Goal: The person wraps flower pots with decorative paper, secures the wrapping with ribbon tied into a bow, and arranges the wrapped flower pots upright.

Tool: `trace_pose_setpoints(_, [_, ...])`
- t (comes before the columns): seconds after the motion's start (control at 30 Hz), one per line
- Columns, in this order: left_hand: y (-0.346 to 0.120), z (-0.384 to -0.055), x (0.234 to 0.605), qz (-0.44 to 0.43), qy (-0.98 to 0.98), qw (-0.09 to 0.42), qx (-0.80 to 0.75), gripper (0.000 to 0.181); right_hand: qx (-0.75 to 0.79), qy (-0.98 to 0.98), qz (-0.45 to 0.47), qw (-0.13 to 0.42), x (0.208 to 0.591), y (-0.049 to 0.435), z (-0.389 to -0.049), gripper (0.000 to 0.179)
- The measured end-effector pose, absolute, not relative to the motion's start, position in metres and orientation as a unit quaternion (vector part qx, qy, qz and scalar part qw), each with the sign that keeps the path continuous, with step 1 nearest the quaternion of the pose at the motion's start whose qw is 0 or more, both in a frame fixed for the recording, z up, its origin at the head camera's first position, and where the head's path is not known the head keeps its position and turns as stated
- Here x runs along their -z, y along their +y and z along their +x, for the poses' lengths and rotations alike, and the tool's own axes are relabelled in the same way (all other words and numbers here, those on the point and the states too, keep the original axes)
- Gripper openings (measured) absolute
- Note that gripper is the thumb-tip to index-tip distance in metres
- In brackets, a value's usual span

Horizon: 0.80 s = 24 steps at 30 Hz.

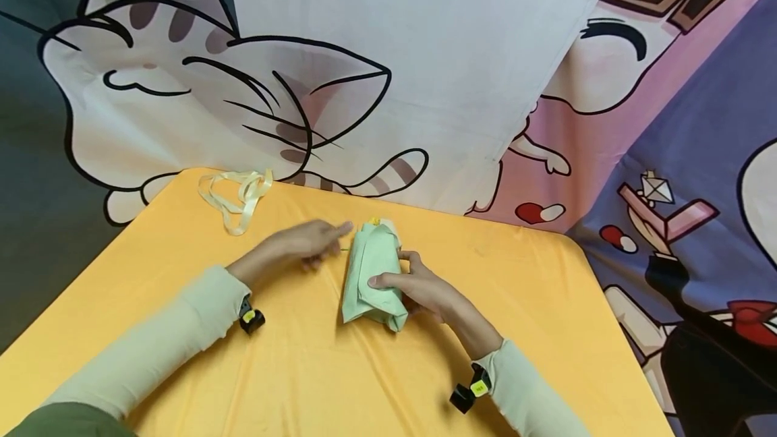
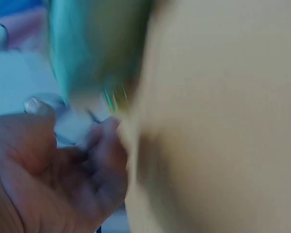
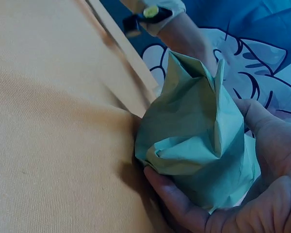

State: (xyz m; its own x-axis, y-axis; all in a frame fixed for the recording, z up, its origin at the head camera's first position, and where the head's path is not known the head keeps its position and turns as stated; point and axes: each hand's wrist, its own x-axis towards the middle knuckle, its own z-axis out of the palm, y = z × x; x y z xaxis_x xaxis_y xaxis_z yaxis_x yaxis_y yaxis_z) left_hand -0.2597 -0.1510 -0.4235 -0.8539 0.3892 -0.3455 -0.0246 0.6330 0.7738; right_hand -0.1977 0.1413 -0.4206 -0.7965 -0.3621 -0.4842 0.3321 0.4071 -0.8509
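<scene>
Two hands work over one yellow surface [image 1: 291, 369], with one green paper package [image 1: 373, 272] between them, near the middle of the surface; whether it rests there or is held just above is hard to tell. The right hand [image 1: 427, 288] holds the package from its right side, the thumb lying over the upper face and the other fingers around the side and underneath. The left hand [image 1: 307, 240] is just beside the package's left edge, its index finger reaching out towards it and the other fingers loosely bent; its thumb stands apart from the fingers in the blurred left wrist view, and they grip nothing. One small yellow bit [image 1: 375, 221] shows at the far end of the package, and the near end is folded into creased flaps. One loose heap of pale ribbon [image 1: 251, 202] lies at the far left of the surface, well apart from the package; how many strips make it up is unclear. Two pale sleeves [image 1: 158, 342] cover the forearms, and two small black cameras [image 1: 251, 319], one per wrist, each carry a yellow label. Behind the surface hangs a printed cloth [image 1: 425, 86] with one large cat [image 1: 182, 106] on it.
</scene>
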Motion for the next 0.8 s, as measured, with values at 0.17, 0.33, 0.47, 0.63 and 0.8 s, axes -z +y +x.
trace_pose_setpoints(0.17, [-0.198, -0.3, 0.424, 0.065, 0.96, 0.046, -0.269, 0.042, 0.549, 0.77, -0.015, 0.326, 0.421, 0.146, -0.198, 0.109])
trace_pose_setpoints(0.33, [-0.244, -0.324, 0.431, 0.02, 0.98, 0.003, -0.199, 0.033, 0.542, 0.771, -0.013, 0.334, 0.422, 0.146, -0.2, 0.111])
trace_pose_setpoints(0.47, [-0.263, -0.33, 0.438, -0.007, 0.981, 0.03, -0.194, 0.021, 0.541, 0.768, -0.012, 0.342, 0.424, 0.145, -0.201, 0.111])
trace_pose_setpoints(0.63, [-0.251, -0.329, 0.436, 0.015, 0.971, 0.012, -0.237, 0.025, 0.541, 0.769, -0.012, 0.34, 0.424, 0.146, -0.203, 0.11])
trace_pose_setpoints(0.8, [-0.223, -0.346, 0.462, 0.106, 0.946, -0.031, -0.306, 0.019, 0.545, 0.766, -0.012, 0.341, 0.424, 0.148, -0.203, 0.11])
